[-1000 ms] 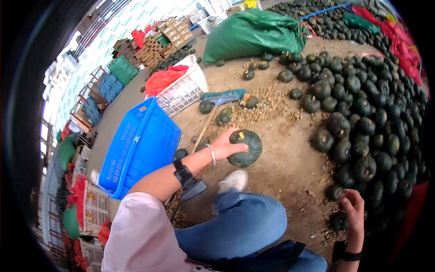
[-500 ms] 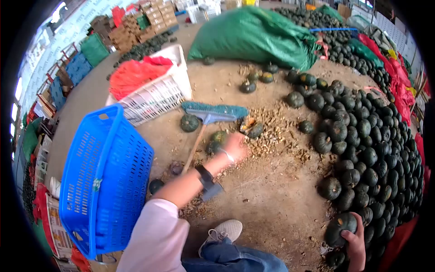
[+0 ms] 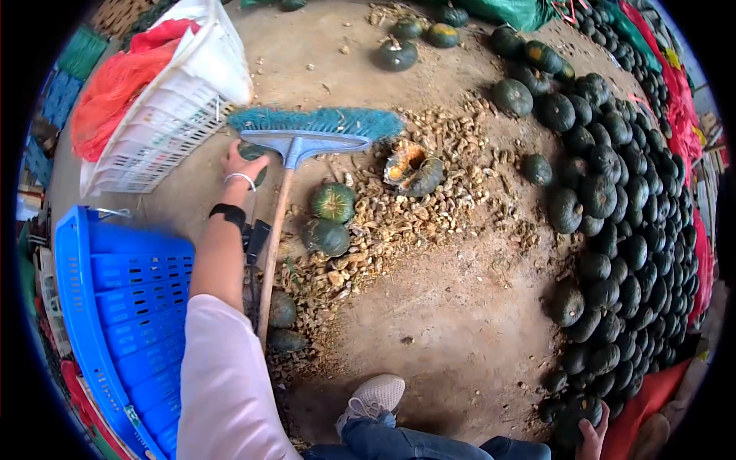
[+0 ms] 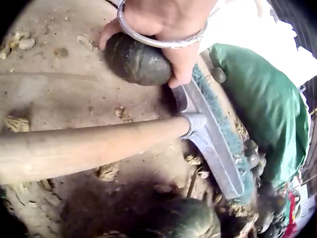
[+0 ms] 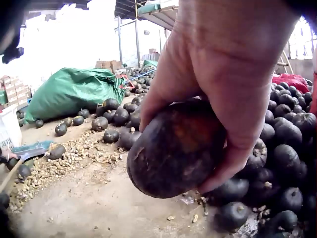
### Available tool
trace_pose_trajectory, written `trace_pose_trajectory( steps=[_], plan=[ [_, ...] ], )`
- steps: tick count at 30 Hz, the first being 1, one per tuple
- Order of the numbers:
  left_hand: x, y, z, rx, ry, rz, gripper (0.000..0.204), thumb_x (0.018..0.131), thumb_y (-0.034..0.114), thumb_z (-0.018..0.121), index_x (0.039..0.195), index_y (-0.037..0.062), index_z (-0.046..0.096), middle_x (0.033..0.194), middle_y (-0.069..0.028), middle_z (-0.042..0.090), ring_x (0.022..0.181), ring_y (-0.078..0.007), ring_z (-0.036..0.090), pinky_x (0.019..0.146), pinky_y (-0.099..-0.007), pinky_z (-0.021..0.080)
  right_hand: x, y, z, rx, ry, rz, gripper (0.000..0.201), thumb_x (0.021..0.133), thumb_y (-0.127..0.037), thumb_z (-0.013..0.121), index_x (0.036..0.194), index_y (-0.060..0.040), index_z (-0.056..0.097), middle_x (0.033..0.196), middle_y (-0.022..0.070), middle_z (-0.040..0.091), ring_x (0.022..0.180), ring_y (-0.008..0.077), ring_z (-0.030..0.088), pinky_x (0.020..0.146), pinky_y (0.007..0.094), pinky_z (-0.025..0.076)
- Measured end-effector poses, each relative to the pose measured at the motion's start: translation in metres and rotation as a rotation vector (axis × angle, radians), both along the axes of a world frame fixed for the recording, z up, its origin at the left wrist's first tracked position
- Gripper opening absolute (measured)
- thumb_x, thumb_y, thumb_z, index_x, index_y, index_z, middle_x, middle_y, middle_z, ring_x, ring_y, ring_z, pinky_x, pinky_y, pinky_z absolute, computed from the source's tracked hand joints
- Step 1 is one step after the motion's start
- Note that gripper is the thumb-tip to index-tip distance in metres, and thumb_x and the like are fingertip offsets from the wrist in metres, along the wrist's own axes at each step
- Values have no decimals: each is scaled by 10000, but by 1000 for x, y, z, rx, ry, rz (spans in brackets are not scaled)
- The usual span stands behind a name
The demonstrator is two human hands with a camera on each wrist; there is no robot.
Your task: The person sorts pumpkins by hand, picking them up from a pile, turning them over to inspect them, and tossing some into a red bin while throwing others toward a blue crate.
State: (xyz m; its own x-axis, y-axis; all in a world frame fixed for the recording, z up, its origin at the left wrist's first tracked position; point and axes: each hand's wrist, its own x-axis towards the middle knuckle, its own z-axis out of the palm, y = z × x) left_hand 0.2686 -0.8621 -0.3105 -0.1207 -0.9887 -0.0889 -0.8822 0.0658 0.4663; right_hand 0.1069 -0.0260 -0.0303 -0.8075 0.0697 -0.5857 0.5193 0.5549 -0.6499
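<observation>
My left hand [image 3: 241, 167] reaches down beside the broom head, with fingers and thumb spread around a small dark green pumpkin [image 4: 136, 62] that it grips from above. The blue-bristled broom [image 3: 295, 144] lies on the floor just right of that hand, its wooden handle pointing back toward me. At the lower right, my right hand [image 3: 593, 438] grips another dark pumpkin [image 5: 171, 153] at the near edge of the pumpkin pile [image 3: 606, 287]. The right wrist view shows its fingers and thumb around both sides of it, with an orange-brown patch on the skin.
A blue crate [image 3: 142, 307] stands on the left, behind it a white crate [image 3: 172, 115] with red netting [image 3: 123, 84]. Dried scraps [image 3: 460, 180] litter the floor around a broken pumpkin [image 3: 422, 180]. Whole pumpkins [image 3: 326, 236] lie near the broom handle. A green sack [image 5: 74, 94] lies farther back.
My left hand has let go of the pumpkin it held a second ago and moved forward to another by the broom. The right hand, earlier empty, took hold of a pumpkin. The view has tilted down.
</observation>
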Motion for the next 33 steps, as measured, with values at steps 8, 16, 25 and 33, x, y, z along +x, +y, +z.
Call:
trace_pose_trajectory(
  steps=[8,16,25,33],
  plan=[
    [114,47,184,-665,119,-546,798,661,54,746,1394,28,431,1385,-152,472,1272,-272,457,1085,-372,337,-42,-55,-23,-117,97,114,782,668,-161,788,1356,-82,425,1135,114,591,1024,232,595,900,358,500],
    [318,55,380,-919,-1161,-194,925,655,673,725,1365,126,496,1355,-231,467,1164,-436,512,948,-536,433,-80,-25,-57,82,308,236,696,707,-186,812,1304,-59,478,1136,112,589,1071,212,566,946,344,458],
    [-56,237,234,-73,168,-1175,594,742,-29,620,1320,-20,481,1326,-155,511,1244,-275,465,1101,-373,305,15,98,-21,47,369,-109,713,708,-164,812,1320,-74,459,1160,77,575,1067,184,559,947,327,454],
    [-309,647,26,-24,29,-1702,1115,639,391,851,1443,-47,213,1488,-268,229,1397,-403,227,1150,-480,260,260,144,35,140,311,-699,753,663,-155,775,1319,-50,420,1100,76,593,1011,181,591,900,310,479]
  ],
)
